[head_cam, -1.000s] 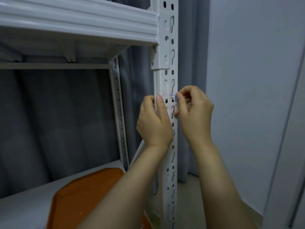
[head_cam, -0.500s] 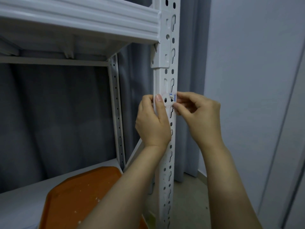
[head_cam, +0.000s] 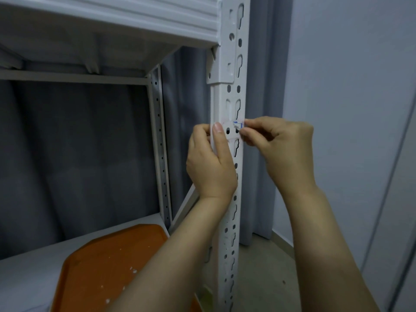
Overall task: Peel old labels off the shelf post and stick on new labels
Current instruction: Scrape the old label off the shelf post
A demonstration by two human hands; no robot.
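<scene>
Gripping perforated post (head_cam: 222,109), left hand (head_cam: 210,165); right hand (head_cam: 286,147) pinches torn label (head_cam: 236,126).

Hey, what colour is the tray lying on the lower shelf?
The tray is orange, dotted with small white flecks; the head view shows it.

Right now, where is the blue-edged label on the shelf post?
In the head view, the label is on the front of the shelf post, between the left hand gripping the post and the right hand pinching its right edge.
</scene>
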